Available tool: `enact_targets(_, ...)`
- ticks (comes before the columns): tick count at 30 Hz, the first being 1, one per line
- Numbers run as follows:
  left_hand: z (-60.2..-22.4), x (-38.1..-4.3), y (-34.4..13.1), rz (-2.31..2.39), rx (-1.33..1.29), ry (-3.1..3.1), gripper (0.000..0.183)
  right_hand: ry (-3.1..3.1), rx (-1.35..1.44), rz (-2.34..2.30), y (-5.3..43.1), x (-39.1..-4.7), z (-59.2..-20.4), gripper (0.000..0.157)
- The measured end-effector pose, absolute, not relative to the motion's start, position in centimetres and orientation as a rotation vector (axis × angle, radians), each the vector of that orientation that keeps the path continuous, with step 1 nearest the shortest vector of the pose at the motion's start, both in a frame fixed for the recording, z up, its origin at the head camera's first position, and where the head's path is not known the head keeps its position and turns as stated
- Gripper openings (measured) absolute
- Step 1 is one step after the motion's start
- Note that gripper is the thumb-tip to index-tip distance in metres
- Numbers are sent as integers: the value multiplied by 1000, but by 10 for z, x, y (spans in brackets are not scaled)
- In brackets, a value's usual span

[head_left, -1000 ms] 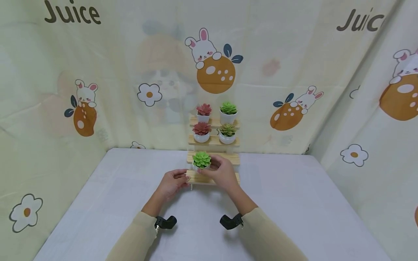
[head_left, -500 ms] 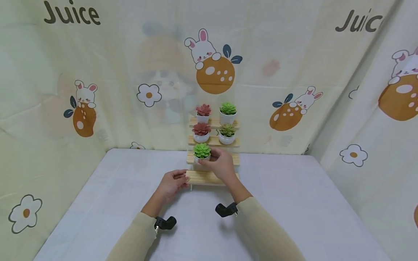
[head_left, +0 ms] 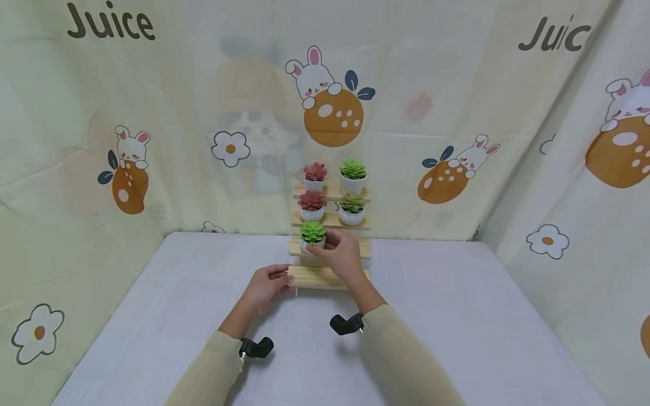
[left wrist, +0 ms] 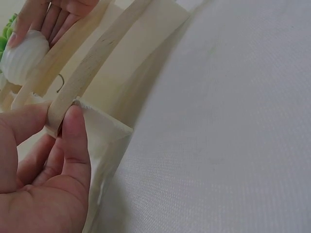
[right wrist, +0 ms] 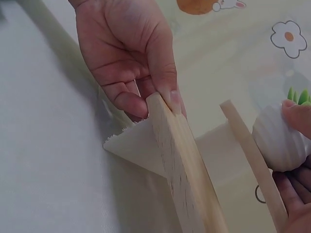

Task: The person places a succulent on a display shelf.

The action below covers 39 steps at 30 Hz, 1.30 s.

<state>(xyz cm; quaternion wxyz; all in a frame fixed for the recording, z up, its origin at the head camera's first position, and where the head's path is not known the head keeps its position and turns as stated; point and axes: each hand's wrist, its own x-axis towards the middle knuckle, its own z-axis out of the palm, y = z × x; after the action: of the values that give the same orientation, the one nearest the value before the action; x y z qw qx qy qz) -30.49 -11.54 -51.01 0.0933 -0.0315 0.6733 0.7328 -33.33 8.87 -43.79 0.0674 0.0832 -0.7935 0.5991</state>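
My right hand (head_left: 344,256) grips a white ribbed pot with a bright green succulent (head_left: 312,232), at the left part of the second-lowest step of a wooden tiered stand (head_left: 325,277). In the right wrist view the pot (right wrist: 278,138) sits right at the step's board, fingers and thumb around it. My left hand (head_left: 266,287) pinches the left end of the lowest board; the left wrist view shows thumb and fingers on that board's end (left wrist: 73,92). Two red succulents (head_left: 312,201) and two green ones (head_left: 352,203) in white pots stand on the upper two steps.
The stand is on a white-covered table (head_left: 437,316), close to its back edge. Behind and beside it hangs a cream curtain (head_left: 376,34) printed with rabbits, oranges and flowers. A black wrist camera (head_left: 347,324) is strapped to each wrist.
My right hand has raised the potted green succulent from over the lowest board and moved it back to the second-lowest step. The left hand stays at the board's end.
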Motion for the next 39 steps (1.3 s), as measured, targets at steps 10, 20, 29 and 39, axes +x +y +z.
enact_targets(10,-512,-307,-117,2199,-85,1983,41,-2342,302,1807,87,-336,-441,50)
enact_targets(20,-516,-307,-117,2215,-74,1971,41,-2351,284,1847,88,-338,-447,51)
enact_targets(29,-514,-307,-114,2196,-98,1985,41,-2352,278,1819,89,-339,-448,52)
enact_targets(39,-512,-307,-113,2146,-68,2082,41,-2337,276,1753,90,-336,-448,58)
